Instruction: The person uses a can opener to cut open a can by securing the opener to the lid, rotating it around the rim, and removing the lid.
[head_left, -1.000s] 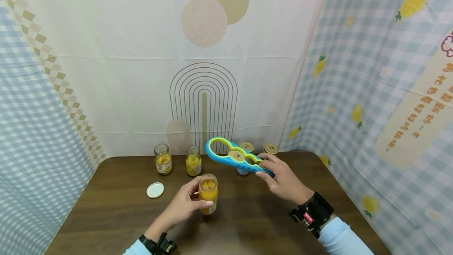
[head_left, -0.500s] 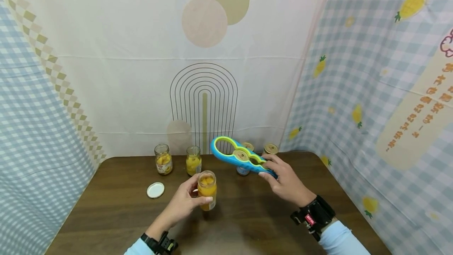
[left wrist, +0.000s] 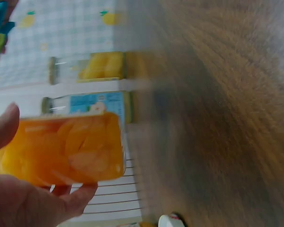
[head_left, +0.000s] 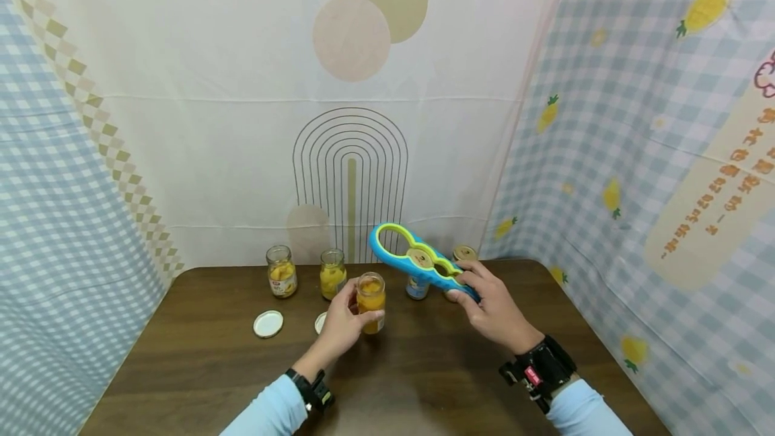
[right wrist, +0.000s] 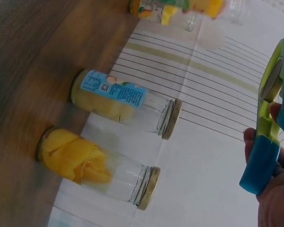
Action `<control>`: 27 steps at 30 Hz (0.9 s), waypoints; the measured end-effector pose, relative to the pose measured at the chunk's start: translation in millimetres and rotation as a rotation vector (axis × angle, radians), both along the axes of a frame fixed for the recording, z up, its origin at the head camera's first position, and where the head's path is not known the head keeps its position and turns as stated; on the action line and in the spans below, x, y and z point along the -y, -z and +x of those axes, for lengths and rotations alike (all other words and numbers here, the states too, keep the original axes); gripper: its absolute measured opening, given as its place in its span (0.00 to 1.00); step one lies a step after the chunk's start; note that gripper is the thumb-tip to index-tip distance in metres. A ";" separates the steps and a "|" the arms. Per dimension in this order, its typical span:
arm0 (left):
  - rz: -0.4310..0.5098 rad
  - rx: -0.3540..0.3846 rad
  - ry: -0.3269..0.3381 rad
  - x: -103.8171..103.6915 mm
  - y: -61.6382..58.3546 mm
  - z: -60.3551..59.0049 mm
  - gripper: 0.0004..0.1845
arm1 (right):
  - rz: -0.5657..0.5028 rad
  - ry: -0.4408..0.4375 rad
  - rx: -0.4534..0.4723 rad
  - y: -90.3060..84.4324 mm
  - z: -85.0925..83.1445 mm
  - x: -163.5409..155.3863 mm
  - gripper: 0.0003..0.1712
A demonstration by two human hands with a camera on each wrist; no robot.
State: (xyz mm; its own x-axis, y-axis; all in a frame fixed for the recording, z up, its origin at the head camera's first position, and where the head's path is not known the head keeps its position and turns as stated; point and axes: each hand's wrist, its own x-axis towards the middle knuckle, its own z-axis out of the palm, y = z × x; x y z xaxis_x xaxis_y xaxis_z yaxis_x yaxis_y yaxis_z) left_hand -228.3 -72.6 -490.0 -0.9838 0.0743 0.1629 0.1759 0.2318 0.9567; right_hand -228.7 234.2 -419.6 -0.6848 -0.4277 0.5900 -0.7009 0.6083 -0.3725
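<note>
My left hand (head_left: 342, 325) grips a lidless glass jar of orange fruit (head_left: 371, 303), thumb on the near side and fingers behind. In the left wrist view, the orange jar (left wrist: 66, 149) stays upright; whether its base touches the table I cannot tell. My right hand (head_left: 493, 305) holds a blue and green jar opener (head_left: 396, 262) by its narrow end, raised over the table. A gold lid (head_left: 420, 258) sits within the opener's middle opening; the right wrist view shows that lid (right wrist: 273, 78) edge-on.
Two lidless jars of yellow fruit (head_left: 281, 278) (head_left: 332, 280) stand at the back left. A blue-labelled jar (right wrist: 113, 94) and another capped jar (right wrist: 80, 158) stand at the back right. Two white-sided lids (head_left: 268, 323) (head_left: 320, 323) lie on the wooden table (head_left: 181, 362), one partly hidden by my left hand.
My left hand has carried the orange fruit jar right and toward the back, uncovering the second lid on the table. The opener with its lid has shifted slightly right and up.
</note>
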 end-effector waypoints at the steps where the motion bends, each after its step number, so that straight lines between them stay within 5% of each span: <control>1: -0.004 -0.003 -0.016 -3.4 1.6 -4.2 0.30 | -0.003 -0.002 -0.006 0.2 -0.3 0.2 0.06; 8: -0.075 -0.028 -0.095 -18.1 16.3 -32.4 0.32 | -0.019 -0.018 -0.004 0.8 -1.7 1.8 0.06; 15: -0.078 -0.001 -0.117 -22.5 23.2 -48.2 0.30 | -0.012 -0.012 -0.006 -0.6 -1.5 3.9 0.05; 27: -0.145 -0.042 -0.065 -27.7 21.6 -76.7 0.32 | 0.000 -0.009 0.004 -3.5 -1.2 9.6 0.04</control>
State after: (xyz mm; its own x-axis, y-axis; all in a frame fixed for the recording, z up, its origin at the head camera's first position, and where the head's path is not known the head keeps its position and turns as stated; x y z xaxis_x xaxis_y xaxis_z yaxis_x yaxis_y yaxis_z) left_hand -304.9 -45.0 -511.6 -0.9799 0.0363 0.1960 0.1950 0.3793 0.9045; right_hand -229.9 224.6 -416.1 -0.6836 -0.4340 0.5868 -0.7046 0.6021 -0.3755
